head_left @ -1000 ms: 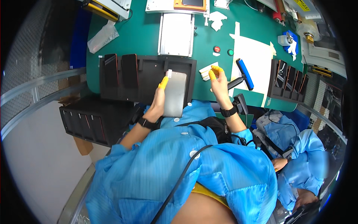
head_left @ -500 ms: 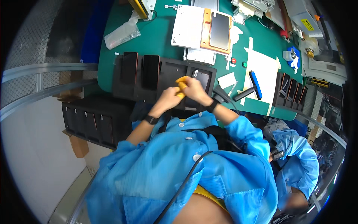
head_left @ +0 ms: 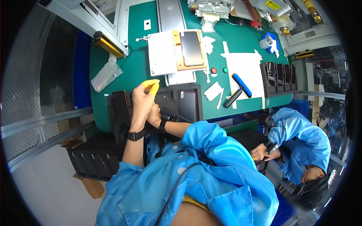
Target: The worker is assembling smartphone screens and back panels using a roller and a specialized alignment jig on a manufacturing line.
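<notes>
My left hand [head_left: 142,98] is raised over the left part of a black foam tray [head_left: 194,89]. Yellow covers sit on its thumb and forefinger, which meet in a pinch; anything between the tips is too small to make out. Below it, close against the left wrist, is my right hand [head_left: 154,116], its fingers mostly hidden behind the left forearm. A dark phone [head_left: 120,105] lies in the tray's left slot, and another phone [head_left: 187,106] in the right one. The slots between are partly covered by my hands. Each wrist wears a black band.
Beyond the tray, a phone [head_left: 191,48] rests in an orange fixture on a white plate [head_left: 162,54]. To the right lie a blue roller [head_left: 242,86], white paper [head_left: 245,64] and another phone tray [head_left: 279,90]. Bubble wrap [head_left: 107,75] is at left. A co-worker [head_left: 301,132] works at right.
My hands have shifted left across the tray. Their yellow-covered fingertips were together; now the left hand is lifted above the right. The view has turned, and the co-worker's hands have come into sight.
</notes>
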